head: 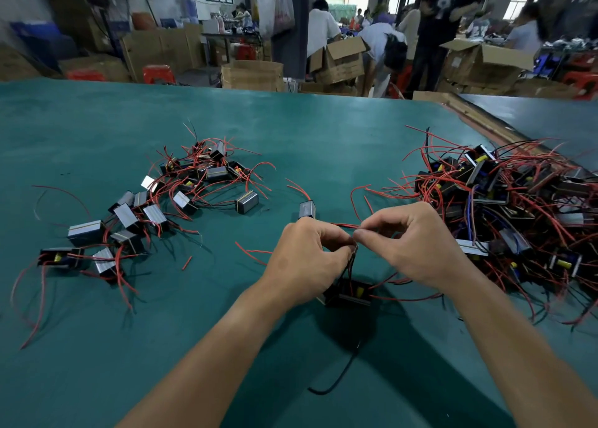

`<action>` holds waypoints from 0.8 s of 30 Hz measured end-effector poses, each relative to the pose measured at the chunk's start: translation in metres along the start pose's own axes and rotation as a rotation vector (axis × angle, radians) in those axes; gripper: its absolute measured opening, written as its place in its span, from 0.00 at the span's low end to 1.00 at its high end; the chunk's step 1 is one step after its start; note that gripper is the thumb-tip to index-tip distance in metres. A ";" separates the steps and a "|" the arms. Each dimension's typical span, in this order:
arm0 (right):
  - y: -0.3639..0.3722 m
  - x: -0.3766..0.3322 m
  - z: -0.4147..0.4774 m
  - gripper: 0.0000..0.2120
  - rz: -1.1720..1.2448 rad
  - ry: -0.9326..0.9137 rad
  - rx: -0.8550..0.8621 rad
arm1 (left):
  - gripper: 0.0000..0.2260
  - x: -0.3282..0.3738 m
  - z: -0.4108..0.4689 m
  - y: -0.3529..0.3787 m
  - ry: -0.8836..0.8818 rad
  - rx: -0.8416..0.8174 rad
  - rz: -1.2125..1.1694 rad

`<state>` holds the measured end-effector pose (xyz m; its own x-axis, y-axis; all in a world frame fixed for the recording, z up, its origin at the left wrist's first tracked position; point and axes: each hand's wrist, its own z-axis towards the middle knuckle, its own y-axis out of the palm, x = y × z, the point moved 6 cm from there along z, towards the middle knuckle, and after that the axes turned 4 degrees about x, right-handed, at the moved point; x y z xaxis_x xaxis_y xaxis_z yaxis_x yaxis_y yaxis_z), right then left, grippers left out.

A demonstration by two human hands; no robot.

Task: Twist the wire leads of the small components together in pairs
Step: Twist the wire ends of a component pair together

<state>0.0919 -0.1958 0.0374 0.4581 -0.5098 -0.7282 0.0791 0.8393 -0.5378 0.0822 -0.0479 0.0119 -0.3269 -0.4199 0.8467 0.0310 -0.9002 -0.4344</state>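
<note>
**Green bench, two piles: the larger share still to do**

Green matting covers the table (pixel 291 120); cardboard boxes (pixel 339 62) and blurred people fill the top of the frame. At centre left lies a loose pile (pixel 155 207) of components with red leads trailing, probably the finished ones. At the right edge a much bigger, tangled heap (pixel 517 207) likely waits its turn. Whether the leads in the pile are in fact twisted is too small to tell. On that reading, the smaller share is done and most of the work is left.

One component (pixel 348 293) is being worked at lower centre, under the hands. Its leads (pixel 352 265) rise to where the hands meet. The left hand (pixel 304 259) is curled, its fingertips (pixel 343 243) pinching the leads from the left. The right hand (pixel 417 243) is curled too, thumb and forefinger (pixel 364 233) closed tight on the lead ends and touching the left fingertips. No gap shows in either pinch. I judge a twist is being made, but the turns cannot be seen.

A lone component (pixel 306 209) lies just above the left hand, and a black wire (pixel 336 379) lies between the forearms.
</note>
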 end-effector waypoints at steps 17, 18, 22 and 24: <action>0.009 0.007 0.001 0.08 0.097 0.086 -0.072 | 0.10 -0.006 0.002 0.001 -0.030 0.010 -0.025; 0.010 0.009 0.000 0.08 0.086 0.099 -0.093 | 0.10 -0.006 0.002 0.001 -0.036 0.014 -0.030; 0.010 0.012 0.000 0.06 0.084 0.142 -0.124 | 0.08 -0.009 0.003 0.000 -0.058 0.012 -0.046; 0.009 0.011 -0.001 0.06 0.088 0.151 -0.139 | 0.08 -0.009 0.003 0.000 -0.064 0.007 -0.062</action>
<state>0.0968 -0.1937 0.0241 0.3194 -0.4672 -0.8244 -0.0833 0.8528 -0.5156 0.0878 -0.0450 0.0052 -0.2677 -0.3695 0.8898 0.0195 -0.9254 -0.3785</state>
